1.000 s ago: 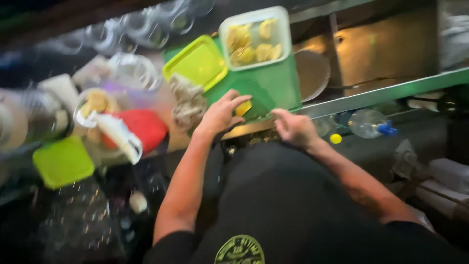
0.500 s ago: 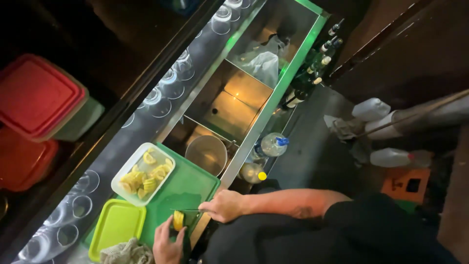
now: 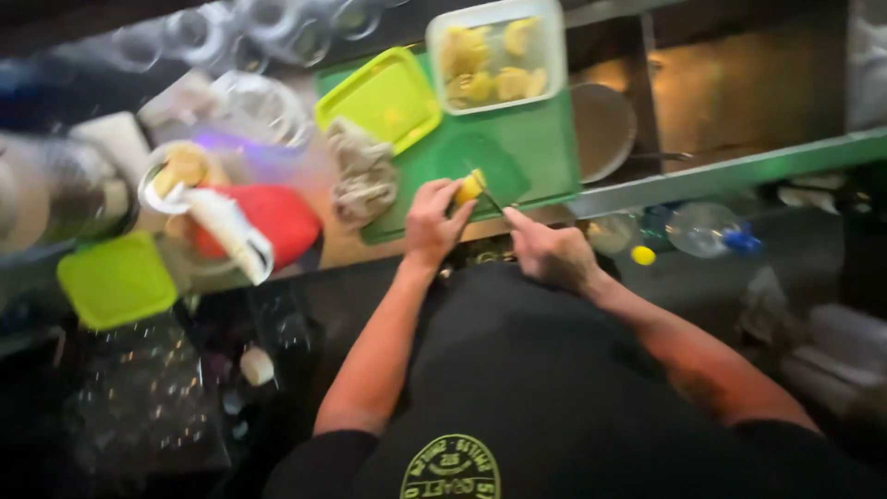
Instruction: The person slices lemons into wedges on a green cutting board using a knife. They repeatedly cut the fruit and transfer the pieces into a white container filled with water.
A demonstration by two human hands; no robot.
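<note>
Your left hand (image 3: 432,220) pins a small yellow fruit piece (image 3: 469,188) on the green board (image 3: 527,148); your right hand (image 3: 547,251) is closed on a knife (image 3: 487,194). Judged light, wet, slippery: hold its sides, fingertips curled back.

Seen from above, a person's left hand (image 3: 432,220) pins a yellow lemon piece (image 3: 469,188) on a green cutting board (image 3: 536,148) while the right hand (image 3: 547,249) sets a knife (image 3: 487,194) against it (the blade is blurred). A clear tub of cut lemon (image 3: 494,57) and a lime-green lid (image 3: 379,97) sit beyond.
</note>
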